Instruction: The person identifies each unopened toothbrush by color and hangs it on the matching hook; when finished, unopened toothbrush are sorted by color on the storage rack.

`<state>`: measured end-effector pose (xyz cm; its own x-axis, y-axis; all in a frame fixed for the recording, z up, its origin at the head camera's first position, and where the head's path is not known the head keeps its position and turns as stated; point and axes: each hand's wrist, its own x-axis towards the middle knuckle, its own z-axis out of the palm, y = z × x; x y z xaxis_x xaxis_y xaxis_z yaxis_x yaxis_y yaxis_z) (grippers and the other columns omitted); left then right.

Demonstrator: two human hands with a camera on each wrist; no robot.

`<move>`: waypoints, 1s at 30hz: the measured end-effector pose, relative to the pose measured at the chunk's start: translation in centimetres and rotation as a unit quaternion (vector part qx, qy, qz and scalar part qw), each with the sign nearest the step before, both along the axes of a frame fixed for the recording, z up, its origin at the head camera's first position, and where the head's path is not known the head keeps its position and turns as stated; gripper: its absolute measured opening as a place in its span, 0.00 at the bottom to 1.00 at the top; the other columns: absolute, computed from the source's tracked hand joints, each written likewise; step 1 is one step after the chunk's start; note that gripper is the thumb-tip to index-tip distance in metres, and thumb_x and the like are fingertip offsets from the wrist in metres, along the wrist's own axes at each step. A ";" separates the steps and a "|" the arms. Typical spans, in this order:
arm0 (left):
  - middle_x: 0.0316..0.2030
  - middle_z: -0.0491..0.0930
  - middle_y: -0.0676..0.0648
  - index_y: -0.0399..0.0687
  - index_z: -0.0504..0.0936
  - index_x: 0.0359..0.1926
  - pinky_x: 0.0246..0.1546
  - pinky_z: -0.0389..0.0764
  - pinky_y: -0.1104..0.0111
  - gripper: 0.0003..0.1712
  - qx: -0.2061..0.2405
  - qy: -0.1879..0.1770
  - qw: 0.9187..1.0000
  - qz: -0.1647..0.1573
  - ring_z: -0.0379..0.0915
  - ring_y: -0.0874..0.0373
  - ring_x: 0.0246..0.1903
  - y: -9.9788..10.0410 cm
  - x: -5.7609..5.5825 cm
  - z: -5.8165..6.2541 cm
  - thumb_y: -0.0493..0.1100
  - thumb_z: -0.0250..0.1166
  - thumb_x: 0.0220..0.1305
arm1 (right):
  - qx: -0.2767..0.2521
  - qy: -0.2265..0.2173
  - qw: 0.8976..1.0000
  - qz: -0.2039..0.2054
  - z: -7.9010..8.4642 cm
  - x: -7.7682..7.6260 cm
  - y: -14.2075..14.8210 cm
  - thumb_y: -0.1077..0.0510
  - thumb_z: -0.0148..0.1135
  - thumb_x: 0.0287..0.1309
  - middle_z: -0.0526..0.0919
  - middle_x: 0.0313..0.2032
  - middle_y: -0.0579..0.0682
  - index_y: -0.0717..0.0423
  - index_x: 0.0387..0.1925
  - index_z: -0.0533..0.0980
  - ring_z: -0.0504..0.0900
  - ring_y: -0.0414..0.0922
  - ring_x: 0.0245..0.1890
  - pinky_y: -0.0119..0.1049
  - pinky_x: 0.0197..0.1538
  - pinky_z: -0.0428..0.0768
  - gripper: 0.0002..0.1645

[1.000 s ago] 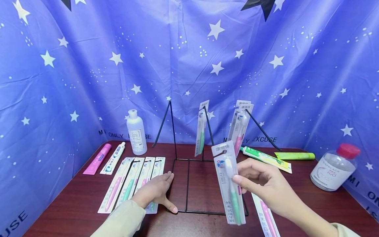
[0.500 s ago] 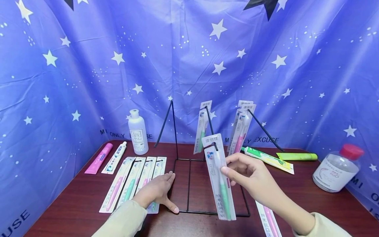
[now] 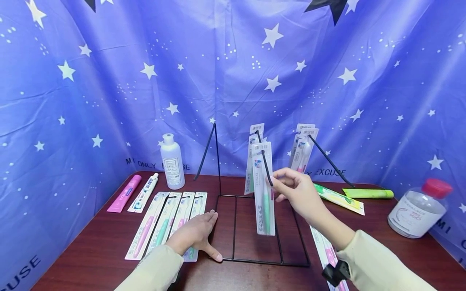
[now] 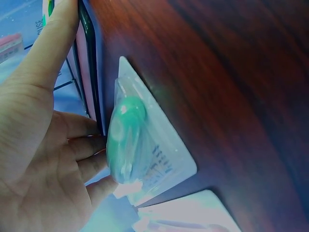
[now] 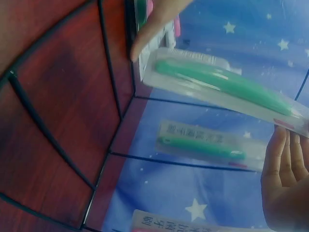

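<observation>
The right hand (image 3: 295, 192) pinches the right edge of the packaged green toothbrush (image 3: 260, 194), its thumb and fingers closed on the card. The package stands up and to the right of the left hand (image 3: 196, 232), whose thumb is spread at the near left corner of the black wire rack (image 3: 234, 230). The middle prong (image 3: 267, 167) passes through the top slot. The package's long axis runs nearly upright, slotted end up, green handle down, front facing the head camera.

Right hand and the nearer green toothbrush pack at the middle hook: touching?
Touching: the right wrist view shows the right hand, fingertips on the edge of the toothbrush pack.
</observation>
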<state>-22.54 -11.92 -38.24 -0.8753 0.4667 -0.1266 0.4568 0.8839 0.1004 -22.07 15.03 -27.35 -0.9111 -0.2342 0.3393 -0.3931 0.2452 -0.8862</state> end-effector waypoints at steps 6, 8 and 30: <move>0.65 0.56 0.37 0.31 0.56 0.65 0.62 0.57 0.59 0.72 -0.001 0.000 1.000 -0.001 0.51 0.47 0.64 0.1 0.0 0.1 0.74 0.68 0.24 | -0.004 -0.018 0.999 -0.035 0.0 -2.3 -0.4 0.45 0.60 0.55 0.82 0.25 0.48 0.57 0.40 0.77 0.81 0.51 0.24 0.36 0.23 0.77 0.20; 0.65 0.56 0.37 0.31 0.56 0.65 0.62 0.57 0.59 0.72 -0.001 0.002 1.000 -0.002 0.52 0.47 0.64 0.1 0.1 0.1 0.74 0.69 0.24 | 0.001 -0.017 0.999 -0.048 0.0 -3.0 -0.6 0.44 0.61 0.54 0.82 0.24 0.48 0.56 0.39 0.77 0.81 0.49 0.23 0.35 0.22 0.77 0.21; 0.65 0.57 0.38 0.32 0.56 0.65 0.63 0.56 0.60 0.72 -0.011 0.009 1.000 0.001 0.51 0.48 0.64 0.0 -0.1 -0.3 0.75 0.67 0.24 | -0.045 -0.032 0.997 -0.055 -0.2 -6.9 -2.3 0.46 0.61 0.55 0.84 0.31 0.50 0.61 0.40 0.77 0.82 0.44 0.34 0.39 0.33 0.80 0.22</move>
<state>-22.64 -11.89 -38.53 -0.8787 0.4616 -0.1221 0.4559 0.8871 0.0725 -28.99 12.72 -27.56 -0.9499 -0.1039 0.2947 -0.3103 0.2024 -0.9288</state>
